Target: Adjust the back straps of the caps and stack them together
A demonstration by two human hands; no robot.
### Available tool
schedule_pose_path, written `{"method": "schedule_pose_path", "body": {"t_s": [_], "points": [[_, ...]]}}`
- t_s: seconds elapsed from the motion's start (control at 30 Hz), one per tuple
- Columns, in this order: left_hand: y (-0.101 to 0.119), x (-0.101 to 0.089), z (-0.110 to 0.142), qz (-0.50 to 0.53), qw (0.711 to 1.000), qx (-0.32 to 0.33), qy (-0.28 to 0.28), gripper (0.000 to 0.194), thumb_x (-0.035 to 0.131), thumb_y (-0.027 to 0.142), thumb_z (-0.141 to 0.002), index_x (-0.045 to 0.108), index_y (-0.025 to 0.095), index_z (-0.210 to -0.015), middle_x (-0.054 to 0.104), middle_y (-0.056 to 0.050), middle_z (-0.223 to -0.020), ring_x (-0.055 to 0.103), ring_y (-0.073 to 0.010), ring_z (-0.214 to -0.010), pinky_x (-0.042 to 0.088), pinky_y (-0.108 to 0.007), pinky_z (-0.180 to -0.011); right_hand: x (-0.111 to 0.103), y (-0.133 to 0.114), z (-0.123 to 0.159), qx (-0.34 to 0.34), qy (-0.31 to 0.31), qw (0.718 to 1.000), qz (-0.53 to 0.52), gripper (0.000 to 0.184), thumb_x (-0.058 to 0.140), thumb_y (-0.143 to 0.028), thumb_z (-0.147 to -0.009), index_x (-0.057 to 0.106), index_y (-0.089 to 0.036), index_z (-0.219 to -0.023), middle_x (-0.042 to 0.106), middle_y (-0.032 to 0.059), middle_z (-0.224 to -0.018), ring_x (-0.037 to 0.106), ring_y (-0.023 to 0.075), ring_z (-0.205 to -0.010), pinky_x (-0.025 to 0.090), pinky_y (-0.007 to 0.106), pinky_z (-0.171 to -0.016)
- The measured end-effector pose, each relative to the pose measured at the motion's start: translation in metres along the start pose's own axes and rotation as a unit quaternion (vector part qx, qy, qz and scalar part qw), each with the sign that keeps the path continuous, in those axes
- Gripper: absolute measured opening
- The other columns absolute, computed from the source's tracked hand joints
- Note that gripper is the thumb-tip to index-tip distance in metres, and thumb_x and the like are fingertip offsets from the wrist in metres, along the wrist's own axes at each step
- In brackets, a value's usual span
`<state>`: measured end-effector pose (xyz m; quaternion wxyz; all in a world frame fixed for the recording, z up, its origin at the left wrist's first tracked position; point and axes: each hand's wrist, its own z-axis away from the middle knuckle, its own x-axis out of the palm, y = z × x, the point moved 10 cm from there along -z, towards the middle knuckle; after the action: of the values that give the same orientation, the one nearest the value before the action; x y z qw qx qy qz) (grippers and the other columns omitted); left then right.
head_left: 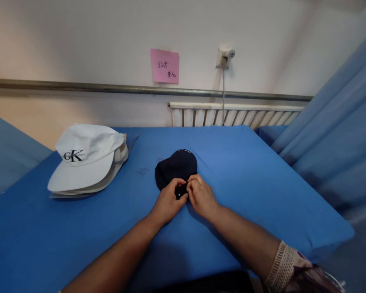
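Note:
A dark navy cap (175, 166) lies near the middle of the blue-covered table (247, 175), with small white lettering along its far edge. Its near side, where a dark strap-like part with a small light spot shows, is between my hands. My left hand (170, 201) grips this near edge from the left, thumb and fingers curved round the dark part. From the right, my right hand (201, 196) pinches the same edge with its fingertips. The fingers hide what exactly is held at the pinch.
A stack of pale caps (87, 158), the top one white with black letters, sits at the left. Behind the table are a metal rail (116, 88), a radiator (238, 115), a pink note (165, 66) and a plugged socket (224, 57). Blue curtains (338, 122) hang at the right.

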<state>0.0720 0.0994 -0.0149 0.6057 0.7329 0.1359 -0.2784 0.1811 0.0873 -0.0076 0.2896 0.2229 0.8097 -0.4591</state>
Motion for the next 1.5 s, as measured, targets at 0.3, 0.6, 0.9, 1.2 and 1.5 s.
{"method": "schedule_pose_path", "body": {"t_s": [0.3,0.6,0.9,1.2,1.5], "points": [[-0.002,-0.005,-0.002,-0.016,1.000,-0.012,0.024,0.022,0.061,0.020,-0.078,0.066,0.022,-0.099,0.072,-0.005,-0.103,0.066,-0.0233,-0.097,0.050,-0.039,-0.091,0.005,0.008,0.003,-0.009,0.008,0.996,-0.086,0.016,0.049,-0.006,-0.086,0.054,-0.021,-0.087,0.056,0.0093,-0.111,0.060,0.0206,-0.100,0.051,0.036,-0.088],[-0.037,-0.004,-0.006,0.217,0.965,-0.148,0.030,0.030,0.073,0.026,-0.063,0.065,0.016,-0.090,0.068,-0.002,-0.080,0.065,-0.0159,-0.071,0.050,-0.026,-0.060,0.001,0.016,-0.002,-0.014,0.045,0.987,-0.155,0.016,0.049,-0.008,-0.089,0.059,-0.020,-0.090,0.061,0.0089,-0.104,0.062,0.0200,-0.100,0.052,0.037,-0.091],[-0.039,-0.003,-0.004,0.242,0.950,-0.193,0.028,0.030,0.075,0.029,-0.063,0.064,0.016,-0.088,0.065,0.000,-0.070,0.059,-0.0126,-0.058,0.044,-0.023,-0.050,0.002,0.007,0.001,-0.009,0.030,0.995,-0.097,0.011,0.056,-0.011,-0.089,0.061,-0.020,-0.091,0.061,0.0102,-0.110,0.063,0.0211,-0.103,0.054,0.038,-0.091],[-0.037,-0.003,-0.002,0.247,0.951,-0.185,0.032,0.027,0.073,0.031,-0.066,0.064,0.017,-0.086,0.065,0.000,-0.068,0.059,-0.0127,-0.057,0.044,-0.023,-0.050,0.004,0.002,0.003,-0.010,0.021,0.999,-0.046,0.017,0.049,-0.011,-0.093,0.064,-0.019,-0.090,0.061,0.0112,-0.112,0.064,0.0214,-0.099,0.055,0.037,-0.087],[-0.036,-0.004,-0.004,0.240,0.953,-0.178,0.039,0.024,0.073,0.029,-0.067,0.065,0.016,-0.085,0.063,0.002,-0.067,0.059,-0.0122,-0.060,0.045,-0.023,-0.054,0.009,-0.003,0.002,-0.005,0.010,0.999,0.038,0.018,0.047,-0.009,-0.092,0.062,-0.018,-0.089,0.062,0.0129,-0.113,0.064,0.0226,-0.093,0.054,0.038,-0.084]]}}
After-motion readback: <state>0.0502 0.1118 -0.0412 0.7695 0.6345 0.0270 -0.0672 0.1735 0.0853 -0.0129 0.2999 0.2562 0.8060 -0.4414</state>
